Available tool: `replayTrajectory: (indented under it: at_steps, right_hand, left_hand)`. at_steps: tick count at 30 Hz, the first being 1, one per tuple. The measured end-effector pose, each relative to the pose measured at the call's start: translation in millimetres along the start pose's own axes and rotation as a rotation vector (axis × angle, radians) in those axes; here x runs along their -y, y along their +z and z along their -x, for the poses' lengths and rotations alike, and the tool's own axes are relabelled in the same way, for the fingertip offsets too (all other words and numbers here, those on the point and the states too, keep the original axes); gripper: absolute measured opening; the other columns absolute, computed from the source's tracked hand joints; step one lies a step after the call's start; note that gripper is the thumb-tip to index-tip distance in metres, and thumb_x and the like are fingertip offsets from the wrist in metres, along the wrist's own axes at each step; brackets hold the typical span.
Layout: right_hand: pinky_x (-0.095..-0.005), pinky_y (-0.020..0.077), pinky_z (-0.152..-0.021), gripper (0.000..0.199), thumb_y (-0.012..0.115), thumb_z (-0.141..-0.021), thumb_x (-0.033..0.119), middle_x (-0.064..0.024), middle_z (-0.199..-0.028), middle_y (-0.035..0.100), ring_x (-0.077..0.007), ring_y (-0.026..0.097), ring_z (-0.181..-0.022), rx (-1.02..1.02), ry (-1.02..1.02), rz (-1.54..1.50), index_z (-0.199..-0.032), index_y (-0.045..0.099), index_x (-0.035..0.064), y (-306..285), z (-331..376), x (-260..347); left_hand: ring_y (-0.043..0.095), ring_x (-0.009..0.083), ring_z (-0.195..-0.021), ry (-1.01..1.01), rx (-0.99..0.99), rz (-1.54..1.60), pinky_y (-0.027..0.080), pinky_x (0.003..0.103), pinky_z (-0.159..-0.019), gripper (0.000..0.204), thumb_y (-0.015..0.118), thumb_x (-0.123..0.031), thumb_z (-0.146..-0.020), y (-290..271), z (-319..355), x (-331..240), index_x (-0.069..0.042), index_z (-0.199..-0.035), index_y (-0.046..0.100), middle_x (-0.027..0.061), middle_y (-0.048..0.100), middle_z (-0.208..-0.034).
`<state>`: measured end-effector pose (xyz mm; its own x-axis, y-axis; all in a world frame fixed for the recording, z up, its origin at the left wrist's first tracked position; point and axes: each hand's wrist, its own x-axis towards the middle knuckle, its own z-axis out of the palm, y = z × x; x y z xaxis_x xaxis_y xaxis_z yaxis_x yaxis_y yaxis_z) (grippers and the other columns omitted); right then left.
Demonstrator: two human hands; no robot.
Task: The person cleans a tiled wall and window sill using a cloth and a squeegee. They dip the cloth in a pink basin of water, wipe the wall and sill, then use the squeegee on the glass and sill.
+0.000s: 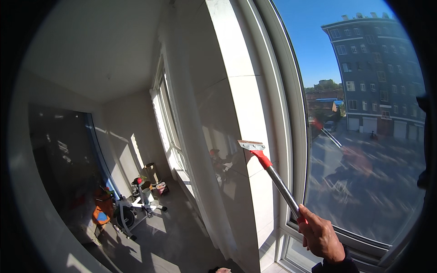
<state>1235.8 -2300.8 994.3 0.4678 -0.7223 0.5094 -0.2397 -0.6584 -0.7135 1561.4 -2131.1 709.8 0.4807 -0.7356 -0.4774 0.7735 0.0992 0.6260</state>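
My right hand (323, 237) is closed round the lower end of a scraper (283, 184) with a metal handle, a red neck and a flat wide blade. The scraper slants up and to the left. Its blade lies in front of the sunlit tiled wall edge (248, 107) beside the window; I cannot tell whether it touches the tile. Only a sliver of my left hand (223, 270) shows at the lower edge, its fingers mostly cut off from sight. Just right of the scraper stands the window pane (359, 182), with a reflection of the tool in it.
A pale window frame (298, 113) runs up between wall and glass. White curtains (200, 182) hang on the left, by another window (170, 116). Farther off are an exercise bike (136, 207) and an orange bag (102, 214) on the floor. Outside rises a grey building (378, 73).
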Motion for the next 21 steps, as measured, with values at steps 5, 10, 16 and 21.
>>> replayTrajectory:
  at_steps: [5, 10, 16, 21]
  right_hand:
    - [-0.0440, 0.0609, -0.068, 0.054, 0.068, -0.105, 0.006, -0.0210, -0.100, 0.075, -0.0321, 0.076, -0.077, -0.039, 0.059, -0.107, -0.155, 0.051, -0.0028, -2, 5, 0]
    - [-0.0387, 0.0585, -0.059, 0.055, 0.067, -0.104, 0.003, -0.0197, -0.101, 0.074, -0.0228, 0.070, -0.063, 0.020, -0.013, -0.002, -0.156, 0.050, -0.0039, 9, 18, -2]
    - [-0.0436, 0.0627, -0.077, 0.058, 0.072, -0.099, 0.001, -0.0228, -0.110, 0.077, -0.0359, 0.077, -0.087, -0.074, -0.097, 0.039, -0.153, 0.052, -0.0036, 7, 0, -6]
    - [-0.0391, 0.0615, -0.066, 0.062, 0.082, -0.098, 0.022, -0.0195, -0.098, 0.076, -0.0301, 0.076, -0.078, 0.060, 0.171, -0.322, -0.148, 0.057, -0.0048, -4, 31, -12]
  left_hand:
    - [0.041, 0.0153, -0.052, -0.119, 0.012, 0.062, 0.037, 0.031, -0.049, 0.029, 0.055, -0.011, -0.096, -13, -24, -3, -0.018, -0.069, 0.047, -0.0017, 0.042, -0.063]
    - [0.042, 0.0141, -0.052, -0.091, 0.002, 0.140, 0.035, 0.030, -0.047, 0.014, 0.053, -0.010, -0.094, -33, -56, 6, -0.014, -0.082, 0.058, -0.0009, 0.049, -0.066]
    - [0.039, 0.0148, -0.049, -0.140, 0.123, 0.189, 0.033, 0.031, -0.046, 0.017, 0.050, -0.006, -0.083, -47, -71, 12, -0.009, -0.093, 0.063, 0.0004, 0.053, -0.068]
    - [0.037, 0.0180, -0.049, -0.166, 0.004, 0.229, 0.031, 0.034, -0.047, 0.015, 0.050, -0.003, -0.076, -44, -45, 10, -0.015, -0.068, 0.047, 0.0018, 0.044, -0.062]
